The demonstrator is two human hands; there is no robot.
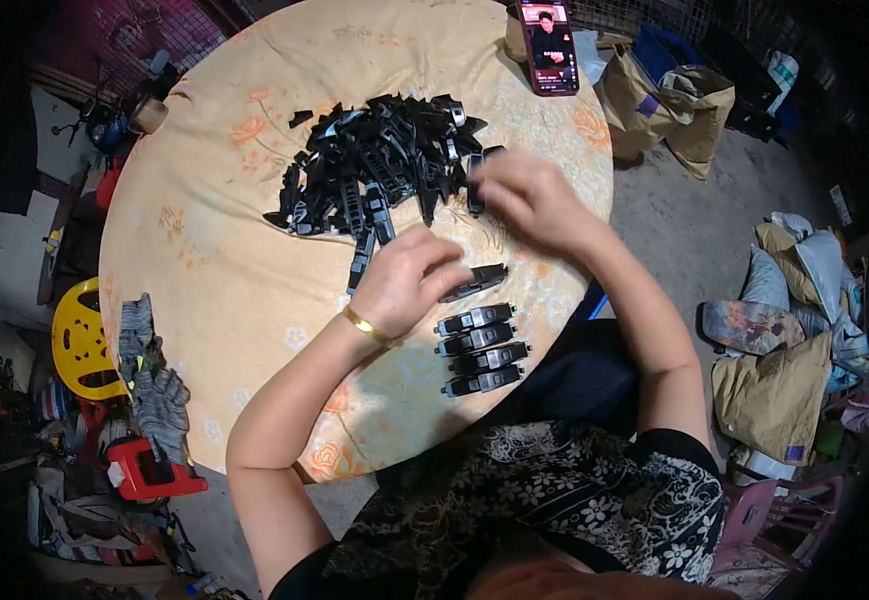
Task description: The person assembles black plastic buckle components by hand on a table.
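My left hand (405, 283), a gold bracelet on its wrist, has its fingers curled on the left end of a black plastic part (482, 281) lying on the table. Nearer to me, several similar black parts (479, 340) lie stacked side by side in a short column. My right hand (538, 198) is at the right edge of a heap of black plastic pieces (380, 160). Its fingers are smeared by motion beside a dark part (475, 187), and whether they grip it is unclear. A few long ribbed pieces stick out of the heap toward my left hand.
A floral cloth covers the round table (205, 270). A phone (551, 50) with a lit screen stands at the far right edge. Grey gloves (152, 380) hang over the left edge, near a yellow stool (85, 340) and a red stool (150, 470). Bags (775, 400) lie on the right floor.
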